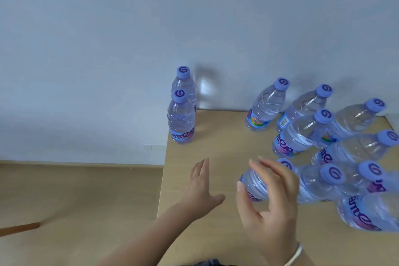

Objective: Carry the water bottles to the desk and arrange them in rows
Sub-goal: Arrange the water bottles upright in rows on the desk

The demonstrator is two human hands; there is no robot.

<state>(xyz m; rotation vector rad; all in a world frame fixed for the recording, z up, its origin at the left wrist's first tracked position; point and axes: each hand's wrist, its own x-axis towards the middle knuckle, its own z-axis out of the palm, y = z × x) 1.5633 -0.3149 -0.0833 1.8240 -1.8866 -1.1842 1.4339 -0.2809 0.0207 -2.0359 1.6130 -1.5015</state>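
Clear water bottles with blue caps stand on the light wooden desk (pixel 218 144). Two of them form a short line at the desk's far left corner: a front bottle (pixel 181 123) and a back bottle (pixel 185 84) by the wall. Several more crowd the right side, such as one bottle (pixel 264 110) at the back. My right hand (pixel 269 198) curls around an upright bottle (pixel 253 183) near the desk's middle, thumb on its left side and fingers over its far side. My left hand (pixel 201 190) hovers flat and open just left of it, holding nothing.
A pale wall rises behind the desk. The desk's left edge (pixel 162 179) drops to a wooden floor (pixel 75 196). A large bottle (pixel 371 209) leans close at the right edge of view. Bare desktop lies between the left pair and the right cluster.
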